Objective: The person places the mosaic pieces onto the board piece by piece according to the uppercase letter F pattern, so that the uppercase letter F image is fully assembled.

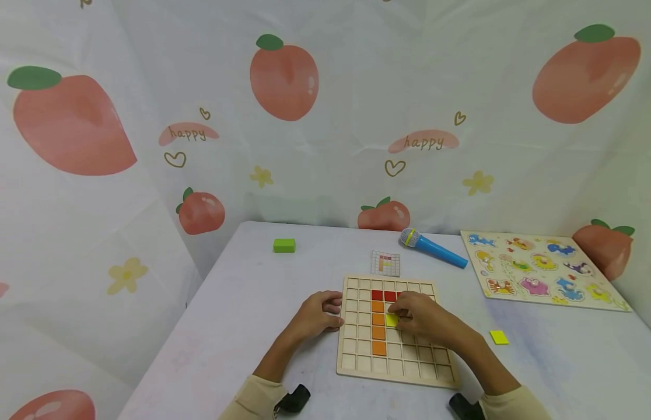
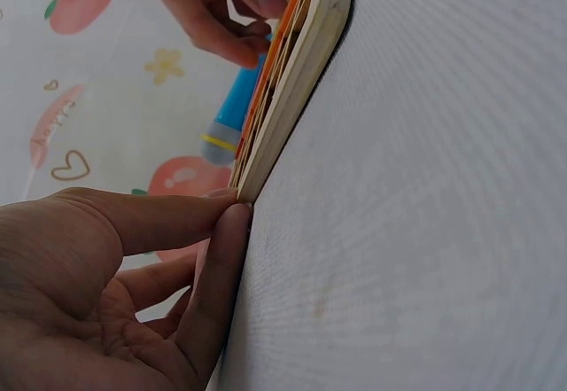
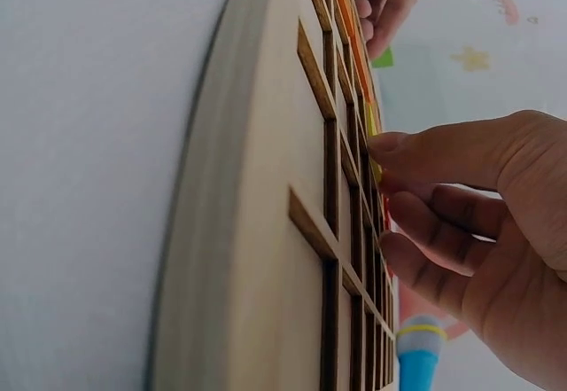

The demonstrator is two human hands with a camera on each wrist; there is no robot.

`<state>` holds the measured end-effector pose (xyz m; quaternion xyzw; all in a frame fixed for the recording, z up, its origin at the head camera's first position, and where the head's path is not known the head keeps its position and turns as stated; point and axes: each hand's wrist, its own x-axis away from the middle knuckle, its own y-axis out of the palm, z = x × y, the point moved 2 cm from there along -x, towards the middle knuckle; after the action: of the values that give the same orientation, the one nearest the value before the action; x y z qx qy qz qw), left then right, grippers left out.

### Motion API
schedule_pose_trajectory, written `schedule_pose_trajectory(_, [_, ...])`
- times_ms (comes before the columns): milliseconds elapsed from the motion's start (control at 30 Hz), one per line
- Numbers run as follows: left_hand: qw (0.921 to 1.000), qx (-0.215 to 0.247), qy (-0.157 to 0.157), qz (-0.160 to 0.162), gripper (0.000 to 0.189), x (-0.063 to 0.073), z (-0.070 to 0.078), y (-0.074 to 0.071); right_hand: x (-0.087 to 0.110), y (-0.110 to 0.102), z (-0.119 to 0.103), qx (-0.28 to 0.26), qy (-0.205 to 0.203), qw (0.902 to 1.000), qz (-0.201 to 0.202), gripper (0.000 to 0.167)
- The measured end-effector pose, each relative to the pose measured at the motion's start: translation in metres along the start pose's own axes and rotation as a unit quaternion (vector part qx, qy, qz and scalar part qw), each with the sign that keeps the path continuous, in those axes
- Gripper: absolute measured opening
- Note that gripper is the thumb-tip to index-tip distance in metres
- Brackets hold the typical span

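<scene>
A square wooden grid board (image 1: 352, 345) lies on the white table. In its cells sit a row of red tiles (image 1: 377, 295), partly hidden by the right hand, and a column of orange tiles (image 1: 378, 332). My left hand (image 1: 316, 315) grips the board's left edge between thumb and forefinger. Over the middle of the grid, my right hand (image 1: 427, 318) pinches a yellow tile (image 1: 391, 320) beside the orange column. The right wrist view shows the thumb (image 3: 390, 143) against that tile, other fingers bent close to the grid. Another yellow tile (image 1: 499, 337) lies right of the board.
Behind the board lies a small printed grid card (image 1: 385, 264), with a blue toy microphone (image 1: 438, 251) farther back. A green block (image 1: 284, 245) stands at the back left. To the right is an animal puzzle board (image 1: 546, 280). A fruit-patterned cloth (image 1: 325, 163) hangs behind the table.
</scene>
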<state>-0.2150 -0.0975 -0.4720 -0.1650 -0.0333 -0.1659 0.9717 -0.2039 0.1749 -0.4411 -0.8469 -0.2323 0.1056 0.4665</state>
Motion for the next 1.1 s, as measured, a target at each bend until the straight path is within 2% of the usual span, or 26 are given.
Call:
schedule_pose_trajectory(167, [1.0000, 0.001, 0.001, 0.000, 0.062, 0.000, 0.000, 0.000, 0.001, 0.000, 0.002, 0.000, -0.006, 1.0000, 0.000, 0.026])
schedule_pose_trajectory(500, [1.0000, 0.002, 0.001, 0.002, 0.062, 0.000, 0.001, 0.000, 0.012, -0.007, 0.009, -0.041, 0.018, 0.9990, 0.010, 0.026])
schedule_pose_trajectory(1100, [1.0000, -0.005, 0.003, 0.003, 0.062, 0.000, 0.000, -0.001, 0.056, -0.027, 0.042, -0.045, 0.007, 0.9974, 0.056, 0.034])
